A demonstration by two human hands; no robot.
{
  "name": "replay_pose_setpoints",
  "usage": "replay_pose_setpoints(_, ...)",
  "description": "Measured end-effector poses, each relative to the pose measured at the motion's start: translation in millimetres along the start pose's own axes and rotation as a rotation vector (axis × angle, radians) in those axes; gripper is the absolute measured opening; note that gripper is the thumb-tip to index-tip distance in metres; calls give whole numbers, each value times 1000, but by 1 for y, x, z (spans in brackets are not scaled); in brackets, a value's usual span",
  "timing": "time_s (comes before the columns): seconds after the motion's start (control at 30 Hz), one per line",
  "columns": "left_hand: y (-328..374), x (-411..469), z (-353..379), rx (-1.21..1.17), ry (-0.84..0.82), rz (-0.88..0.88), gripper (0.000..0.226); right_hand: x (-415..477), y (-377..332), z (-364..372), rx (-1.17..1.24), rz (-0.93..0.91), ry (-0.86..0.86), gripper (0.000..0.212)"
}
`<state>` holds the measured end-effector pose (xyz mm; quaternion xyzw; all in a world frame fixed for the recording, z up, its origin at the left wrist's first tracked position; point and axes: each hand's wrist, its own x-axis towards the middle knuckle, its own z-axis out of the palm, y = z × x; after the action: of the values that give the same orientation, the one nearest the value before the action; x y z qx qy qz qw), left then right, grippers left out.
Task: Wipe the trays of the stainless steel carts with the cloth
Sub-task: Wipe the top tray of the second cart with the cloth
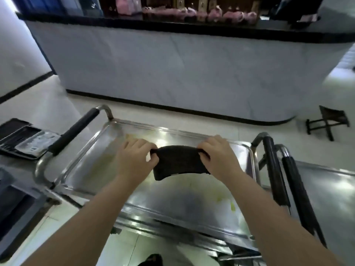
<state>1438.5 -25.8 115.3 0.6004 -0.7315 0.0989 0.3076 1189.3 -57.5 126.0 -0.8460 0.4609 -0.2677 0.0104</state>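
Observation:
A stainless steel cart stands in front of me with its top tray (92, 166) shiny and marked by yellowish smears and bits near its right front. A dark cloth (177, 163) is stretched above the middle of the tray. My left hand (134, 159) pinches the cloth's left end and my right hand (217, 156) pinches its right end. The cloth hangs between them, folded, just over the tray surface.
The cart has black-padded handles on the left (74, 129) and right (272, 166). A second steel cart (330, 191) stands to the right. At the left a surface holds dark trays (21, 139). A long white counter (172, 70) lies ahead, a small dark stool (328, 122) at its right.

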Motion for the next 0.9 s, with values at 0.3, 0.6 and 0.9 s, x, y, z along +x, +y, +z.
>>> replay_pose_setpoints(0.3,-18,-37,62,-529,-334,73,13,-95,-32,34,10,463,-29,21)
replay_pose_setpoints(0.6,33,-52,149,-694,-753,-161,10,-130,31,43,-166,897,-271,11)
replay_pose_setpoints(0.9,-8,-56,256,-181,-828,118,54,-160,77,165,-190,936,-619,64)
